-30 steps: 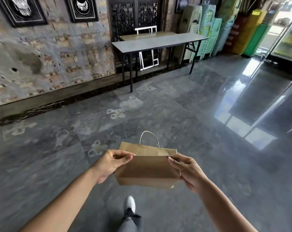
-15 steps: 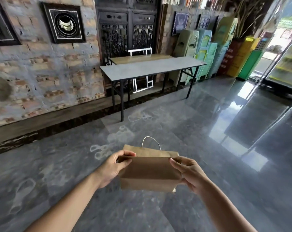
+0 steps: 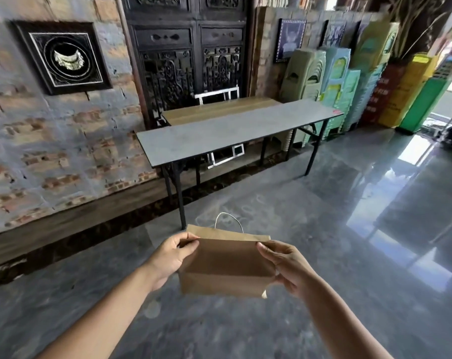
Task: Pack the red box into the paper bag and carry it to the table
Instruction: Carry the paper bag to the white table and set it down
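I hold a brown paper bag (image 3: 226,268) in front of me above the floor, its top folded over and a white cord handle standing up behind the fold. My left hand (image 3: 172,257) pinches the bag's left top corner. My right hand (image 3: 287,265) grips its right edge. The red box is not visible; the bag's inside is hidden. A long grey folding table (image 3: 232,130) with black legs stands ahead, its near corner just beyond the bag.
A wooden-topped table (image 3: 219,110) sits behind the grey one against a dark carved door (image 3: 188,55). A brick wall (image 3: 51,151) runs along the left. Stacked plastic chairs (image 3: 336,84) and coloured boxes line the right. Glossy grey floor (image 3: 349,216) spreads to the right.
The table has come much closer and larger in view as I walk toward it. Both hands keep the same hold on the bag.
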Demonstrator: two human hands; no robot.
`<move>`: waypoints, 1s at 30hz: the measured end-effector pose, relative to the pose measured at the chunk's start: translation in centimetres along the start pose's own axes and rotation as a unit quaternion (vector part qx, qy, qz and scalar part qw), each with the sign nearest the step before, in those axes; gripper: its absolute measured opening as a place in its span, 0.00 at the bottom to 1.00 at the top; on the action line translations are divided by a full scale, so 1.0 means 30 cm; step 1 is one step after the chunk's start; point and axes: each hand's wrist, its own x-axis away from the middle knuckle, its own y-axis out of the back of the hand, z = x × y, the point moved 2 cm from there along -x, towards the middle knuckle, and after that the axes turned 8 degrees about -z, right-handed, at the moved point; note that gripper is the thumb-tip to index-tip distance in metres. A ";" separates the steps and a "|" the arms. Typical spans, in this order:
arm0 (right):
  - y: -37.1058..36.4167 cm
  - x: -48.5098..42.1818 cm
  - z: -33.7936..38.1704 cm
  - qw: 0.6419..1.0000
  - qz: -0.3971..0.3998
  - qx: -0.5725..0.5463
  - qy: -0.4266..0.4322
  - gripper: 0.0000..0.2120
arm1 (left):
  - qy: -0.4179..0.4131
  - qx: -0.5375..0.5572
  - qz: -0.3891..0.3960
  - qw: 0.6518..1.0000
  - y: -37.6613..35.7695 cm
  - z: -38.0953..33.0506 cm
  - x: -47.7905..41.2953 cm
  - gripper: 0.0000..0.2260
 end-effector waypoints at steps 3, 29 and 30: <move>0.031 -0.276 0.168 1.000 0.010 0.018 -0.018 0.06 | 0.039 -0.014 -0.031 0.999 -0.039 -0.081 -0.269 0.04; 0.045 -2.618 1.214 0.994 0.087 0.061 -0.017 0.07 | 0.084 0.018 -0.119 0.989 -0.264 -0.628 -2.577 0.03; 0.034 -2.715 1.245 0.993 0.097 0.063 -0.015 0.07 | 0.084 0.015 -0.129 0.988 -0.265 -0.636 -2.660 0.03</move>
